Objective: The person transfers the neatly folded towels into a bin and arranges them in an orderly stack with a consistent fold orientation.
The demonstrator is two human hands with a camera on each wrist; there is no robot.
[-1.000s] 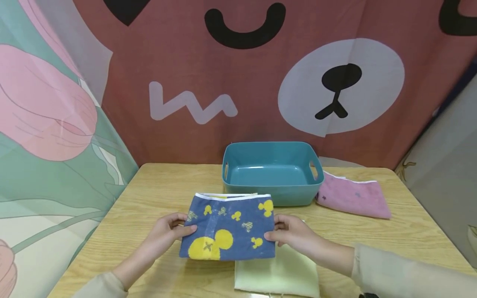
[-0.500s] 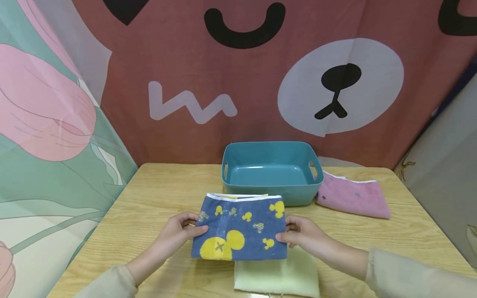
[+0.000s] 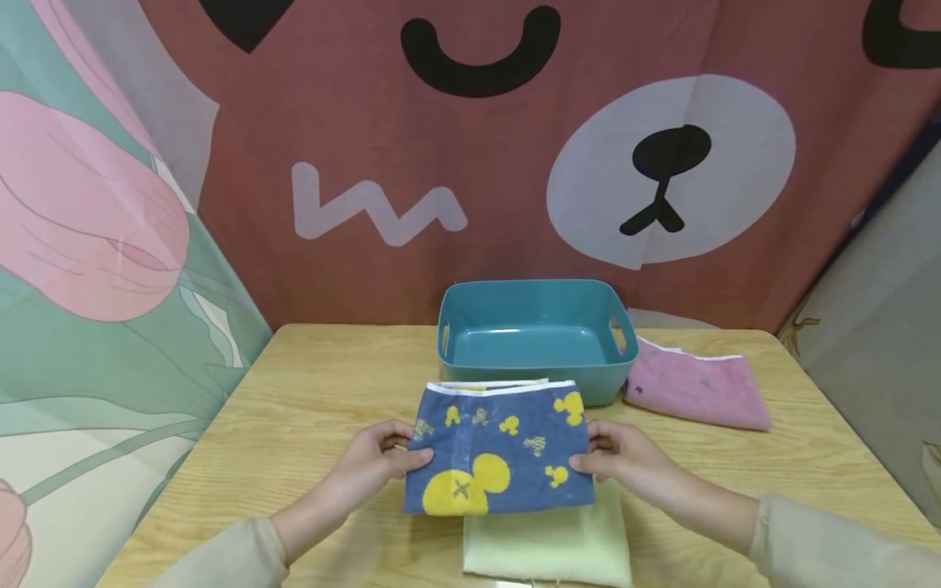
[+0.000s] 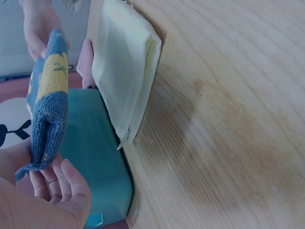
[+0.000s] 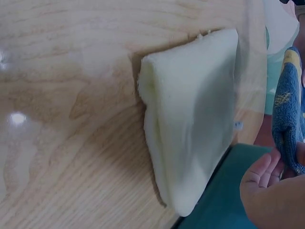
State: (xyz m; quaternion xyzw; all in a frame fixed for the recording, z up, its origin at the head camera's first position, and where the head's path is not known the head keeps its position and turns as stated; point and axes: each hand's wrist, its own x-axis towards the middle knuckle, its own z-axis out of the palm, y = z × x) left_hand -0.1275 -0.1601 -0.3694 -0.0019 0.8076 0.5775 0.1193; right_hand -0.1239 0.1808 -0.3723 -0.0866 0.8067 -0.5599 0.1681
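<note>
Between my two hands I hold a folded blue towel [image 3: 507,449] with yellow mouse-head shapes and a white edge. My left hand [image 3: 378,457] pinches its left side, thumb in front and fingers behind. The right hand [image 3: 621,457] grips the opposite side in the same way. Both wrist views show the blue towel [image 4: 50,100] edge-on, raised off the table. Below it lies a folded pale yellow towel [image 3: 547,543], its far part hidden by the blue one in the head view. In the right wrist view this yellow towel [image 5: 190,109] shows its thick folded layers.
A teal plastic basket [image 3: 537,385] with handle holes stands at the back of the wooden table [image 3: 294,392], nothing visible inside. Right of it lies a folded pink towel [image 3: 698,388], close against the basket. A printed curtain [image 3: 367,286] hangs behind the table.
Both hands have carried the blue towel steadily to the right, so it now covers more of the yellow towel. The basket, pink towel and yellow towel stay put.
</note>
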